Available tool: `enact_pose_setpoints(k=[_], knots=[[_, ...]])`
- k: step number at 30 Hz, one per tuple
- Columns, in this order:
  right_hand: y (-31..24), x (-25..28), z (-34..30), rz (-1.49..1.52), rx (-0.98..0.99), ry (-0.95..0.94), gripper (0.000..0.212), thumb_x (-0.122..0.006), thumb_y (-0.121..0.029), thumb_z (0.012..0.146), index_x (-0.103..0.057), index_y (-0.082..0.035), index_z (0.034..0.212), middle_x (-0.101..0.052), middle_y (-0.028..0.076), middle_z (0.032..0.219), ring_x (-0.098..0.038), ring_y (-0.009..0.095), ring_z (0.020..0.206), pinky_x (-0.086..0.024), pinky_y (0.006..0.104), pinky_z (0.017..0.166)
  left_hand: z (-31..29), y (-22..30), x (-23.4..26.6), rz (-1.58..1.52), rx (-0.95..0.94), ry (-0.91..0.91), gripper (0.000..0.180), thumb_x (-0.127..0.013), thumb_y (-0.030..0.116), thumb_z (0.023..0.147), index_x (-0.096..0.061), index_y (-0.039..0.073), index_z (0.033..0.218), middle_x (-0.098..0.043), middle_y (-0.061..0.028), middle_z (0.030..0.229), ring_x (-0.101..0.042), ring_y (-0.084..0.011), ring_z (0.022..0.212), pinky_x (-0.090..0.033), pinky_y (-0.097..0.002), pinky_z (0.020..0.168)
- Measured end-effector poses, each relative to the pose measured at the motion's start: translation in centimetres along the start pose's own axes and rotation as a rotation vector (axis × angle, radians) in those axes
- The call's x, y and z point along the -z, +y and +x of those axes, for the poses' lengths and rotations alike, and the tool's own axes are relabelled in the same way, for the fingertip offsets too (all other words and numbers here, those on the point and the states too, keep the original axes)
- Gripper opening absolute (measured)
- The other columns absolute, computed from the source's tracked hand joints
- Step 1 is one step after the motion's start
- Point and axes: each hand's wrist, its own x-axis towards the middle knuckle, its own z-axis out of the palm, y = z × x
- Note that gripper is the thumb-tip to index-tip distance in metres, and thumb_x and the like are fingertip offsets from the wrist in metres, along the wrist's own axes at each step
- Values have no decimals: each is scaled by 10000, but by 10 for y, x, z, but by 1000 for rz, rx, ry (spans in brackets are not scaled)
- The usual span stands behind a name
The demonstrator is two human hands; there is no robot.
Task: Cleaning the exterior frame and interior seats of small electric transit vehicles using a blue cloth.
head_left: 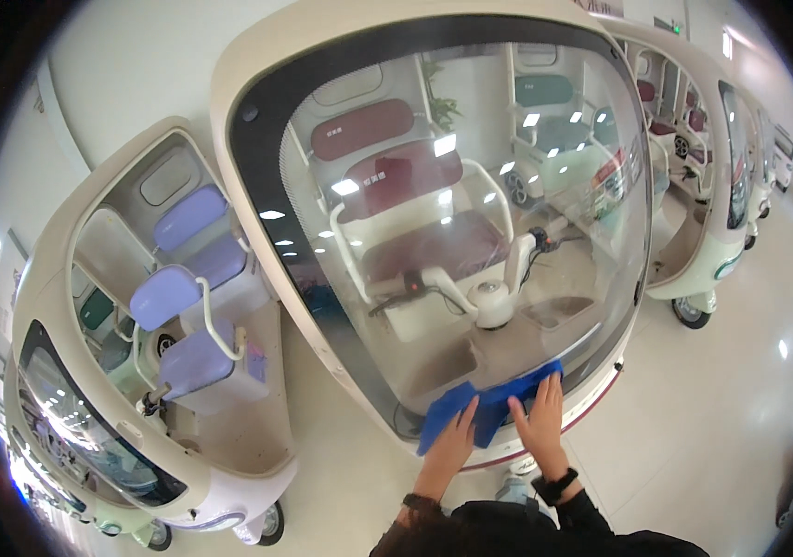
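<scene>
A blue cloth (pixel 505 401) lies bunched along the lower edge of the curved windshield (pixel 545 316) of a cream three-wheeled vehicle. My left hand (pixel 452 441) rests on the left part of the cloth, fingers stretched toward the glass. On the cloth's right end, my right hand (pixel 543 422) lies with fingers extended and thumb spread. Both palms face the vehicle, so their undersides are hidden. Through the glass show a maroon seat (pixel 401 181) and handlebars with a white round centre (pixel 492 302).
To the left stands a similar vehicle with purple seats (pixel 194 288). More cream vehicles (pixel 717 167) line up at the right, beside a glossy tiled floor (pixel 703 427). The vehicle's cream frame (pixel 322 367) rims the dark windshield border.
</scene>
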Motion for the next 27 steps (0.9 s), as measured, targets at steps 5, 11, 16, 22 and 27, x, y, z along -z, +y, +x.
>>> enact_pose_setpoints(k=[5, 11, 16, 22, 27], knots=[[-32, -8, -15, 44, -27, -50, 849, -675, -438, 842, -346, 189, 1310, -310, 393, 1403, -302, 519, 1316, -245, 514, 1105, -5, -27, 27, -66, 21, 13, 554, -539, 200, 939, -354, 196, 1462, -573, -236, 1197, -546, -414, 1111, -436, -454, 954], [-106, 33, 111, -51, 317, 217, 865, -699, -437, 815, -342, 140, 1351, -322, 366, 1414, -276, 503, 1345, -253, 513, 1108, 83, -19, 158, -9, -14, 121, 729, -620, 460, 875, -309, 216, 1488, -476, -301, 1330, -495, -455, 1198, -425, -460, 993], [-189, 70, 227, -24, 529, 397, 835, -679, -428, 821, -348, 102, 1375, -343, 314, 1432, -282, 460, 1360, -239, 503, 1121, 157, 9, 251, 135, -205, 484, 765, -625, 415, 883, -250, 178, 1506, -411, -295, 1391, -457, -474, 1222, -398, -472, 1011], [-230, 59, 237, -84, 663, 431, 699, -622, -294, 817, -393, 77, 1364, -355, 252, 1450, -278, 422, 1373, -184, 509, 1142, 148, 7, 238, 172, -214, 619, 727, -599, 370, 912, -253, 109, 1497, -420, -327, 1355, -456, -484, 1206, -409, -461, 998], [-197, 34, 172, -53, 654, 206, 689, -637, -302, 793, -431, 26, 1363, -405, 236, 1404, -325, 422, 1334, -184, 525, 1137, 86, -15, 181, 238, 75, 389, 705, -565, 387, 930, -278, 50, 1478, -467, -328, 1302, -531, -468, 1100, -468, -449, 920]])
